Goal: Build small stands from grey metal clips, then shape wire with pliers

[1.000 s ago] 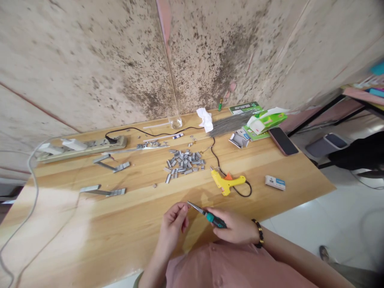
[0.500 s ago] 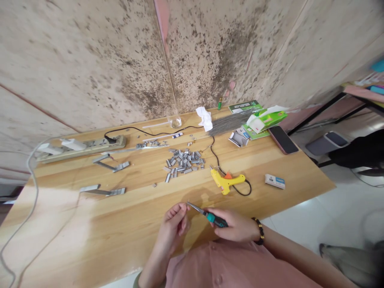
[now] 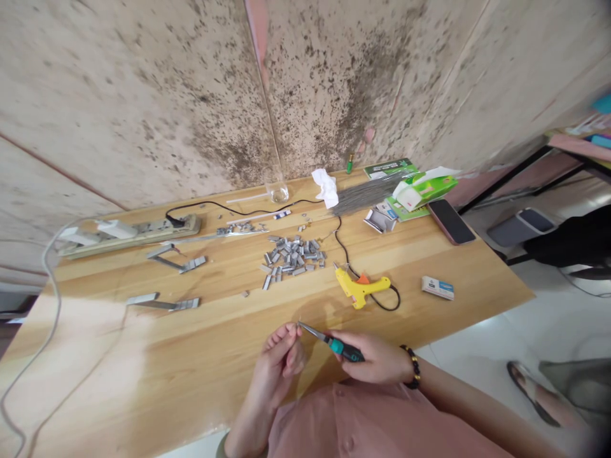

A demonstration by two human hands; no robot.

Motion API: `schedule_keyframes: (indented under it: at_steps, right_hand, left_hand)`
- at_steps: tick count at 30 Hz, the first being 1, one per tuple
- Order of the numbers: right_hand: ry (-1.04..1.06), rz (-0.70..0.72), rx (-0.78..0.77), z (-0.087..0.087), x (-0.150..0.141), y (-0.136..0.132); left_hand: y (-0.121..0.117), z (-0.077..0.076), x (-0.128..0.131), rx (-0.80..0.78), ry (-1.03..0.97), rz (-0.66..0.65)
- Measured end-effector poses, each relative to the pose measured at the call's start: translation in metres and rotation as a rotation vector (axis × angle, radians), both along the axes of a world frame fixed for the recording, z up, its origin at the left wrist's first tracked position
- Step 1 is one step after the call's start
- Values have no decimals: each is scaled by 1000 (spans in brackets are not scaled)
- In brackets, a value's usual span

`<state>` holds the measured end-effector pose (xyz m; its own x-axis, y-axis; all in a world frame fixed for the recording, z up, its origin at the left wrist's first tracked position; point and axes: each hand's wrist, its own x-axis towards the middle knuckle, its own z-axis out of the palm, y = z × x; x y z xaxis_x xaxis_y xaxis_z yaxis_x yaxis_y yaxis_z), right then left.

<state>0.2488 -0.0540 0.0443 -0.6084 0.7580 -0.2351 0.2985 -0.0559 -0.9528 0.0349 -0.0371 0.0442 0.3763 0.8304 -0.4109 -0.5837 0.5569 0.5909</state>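
Note:
My right hand (image 3: 377, 357) is wrapped round the dark and teal handles of needle-nose pliers (image 3: 337, 345), whose long jaws point left. The jaw tips meet the pinched fingers of my left hand (image 3: 282, 350). A thin bit, perhaps wire, sticks up at those fingertips; it is too small to name. Beyond my hands lies a pile of small grey metal staples or clips (image 3: 293, 256). A yellow hot glue gun (image 3: 360, 287) rests on the table just past the pliers, nozzle toward the upper left.
Grey stapled strips (image 3: 165, 303) lie at left, near a power strip (image 3: 138, 232). Along the wall are a glass (image 3: 277, 192), tissue (image 3: 325, 188), a bundle of grey wires (image 3: 365, 194) and a green tissue pack (image 3: 424, 191). A phone (image 3: 451, 222) and a small box (image 3: 438, 288) sit at right.
My hands stay almost in place, with the left wrist shifted slightly right. At the lower right edge, another person's sandalled foot has come into view on the floor.

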Motion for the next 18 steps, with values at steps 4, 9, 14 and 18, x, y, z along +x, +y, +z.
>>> schedule_keyframes:
  at_steps: [4,9,14,18]
  right_hand:
    - [52,-16,-43,-3,0,0]
    - [189,-11,-119,-5,-1,1]
    - [172,-35,-127,-5,1,1]
    - [60,-34,-28,0,3,0]
  left_hand:
    - [0,2,1,-5,-23,-8]
    - [-1,1,6,-17,-28,26]
    - [-2,-7,4,53,172,112]
    - [-4,-12,-1,203,542,132]
